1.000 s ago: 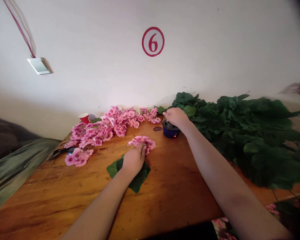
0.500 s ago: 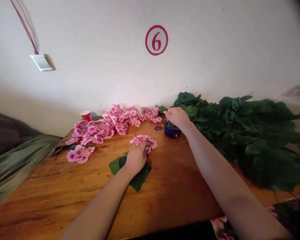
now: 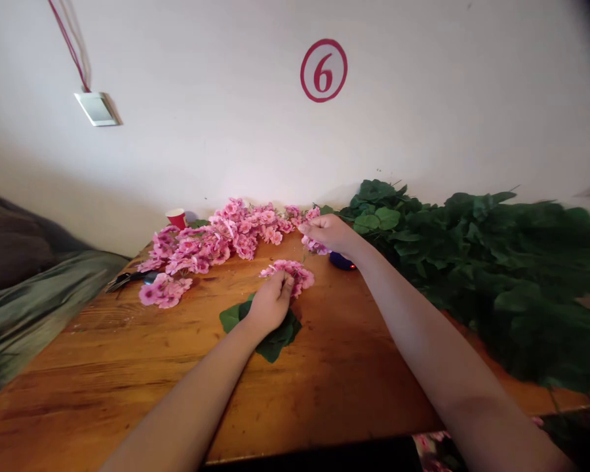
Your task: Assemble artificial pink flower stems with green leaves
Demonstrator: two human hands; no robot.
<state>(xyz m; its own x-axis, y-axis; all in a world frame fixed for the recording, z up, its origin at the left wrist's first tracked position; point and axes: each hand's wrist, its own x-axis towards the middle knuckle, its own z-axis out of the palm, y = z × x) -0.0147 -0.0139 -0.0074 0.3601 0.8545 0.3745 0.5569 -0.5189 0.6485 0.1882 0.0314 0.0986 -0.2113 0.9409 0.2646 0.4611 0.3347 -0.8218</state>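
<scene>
My left hand (image 3: 273, 300) is closed at the pink blossoms (image 3: 302, 275), over green leaves (image 3: 231, 317) on the wooden table; it pinches the stem of this flower piece, mostly hidden by the fingers. My right hand (image 3: 332, 233) is closed farther back, with a small pink flower sprig (image 3: 315, 245) hanging just below its fingertips. Behind and under the right wrist sits a dark blue pot-like device (image 3: 341, 261) with a red light, partly hidden by the hand.
Pink flowers (image 3: 231, 233) lie along the back left, beside a red paper cup (image 3: 176, 217) and a black tool (image 3: 125, 280). A large heap of green leaves (image 3: 472, 262) covers the right side. Dark green cloth (image 3: 44, 305) is beyond the table's left edge.
My right hand has moved left from above the blue device, and a pink sprig now shows under its fingers. The left hand stays at the blossoms. The view has shifted slightly.
</scene>
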